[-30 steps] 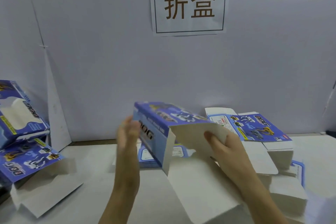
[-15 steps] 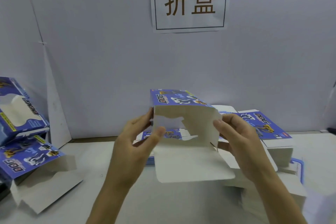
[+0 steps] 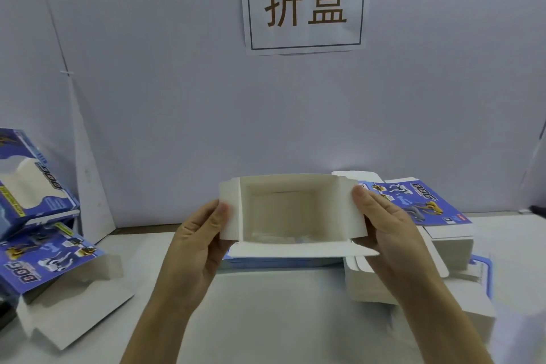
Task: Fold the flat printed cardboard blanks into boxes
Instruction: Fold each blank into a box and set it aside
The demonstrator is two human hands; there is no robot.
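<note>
I hold a half-formed cardboard box [image 3: 277,210] in front of me above the table, its open end turned toward me so the white inside shows. My left hand [image 3: 198,245] pinches its left side flap with the thumb on top. My right hand [image 3: 384,233] grips the right side flap the same way. A long white flap hangs out along the bottom edge. A stack of flat blue printed blanks [image 3: 413,204] lies behind my right hand.
Two folded blue boxes [image 3: 32,195] [image 3: 47,257] with open flaps sit at the left edge of the white table [image 3: 280,319]. More white blanks [image 3: 461,298] pile up at right. A paper sign [image 3: 304,3] hangs on the grey back wall.
The box has been turned so its open end faces me instead of a printed blue face on top. Both hands moved out to the side flaps.
</note>
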